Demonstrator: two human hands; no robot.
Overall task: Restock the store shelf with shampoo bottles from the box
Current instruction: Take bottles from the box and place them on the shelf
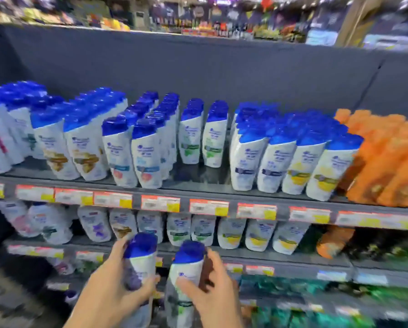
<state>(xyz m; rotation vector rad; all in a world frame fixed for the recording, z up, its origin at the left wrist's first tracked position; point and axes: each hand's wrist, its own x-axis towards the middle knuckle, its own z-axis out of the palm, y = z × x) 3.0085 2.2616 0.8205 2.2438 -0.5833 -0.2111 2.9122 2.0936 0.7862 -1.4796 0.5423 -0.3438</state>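
Stocked shelf (198,185) behind — two hands (113,294) (212,294) each gripping one shampoo bottle (140,259) (186,268).

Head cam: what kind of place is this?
Most likely a retail store aisle: tiered shelves stocked with rows of blue-capped shampoo bottles, and price tags along the shelf edges.

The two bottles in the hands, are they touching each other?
Apart. The head view shows dark shelf background between the left hand's bottle and the right hand's bottle, from caps down to the hands.

A bare gap (198,176) fronts the two set-back green-label bottles (201,138) between fuller rows.
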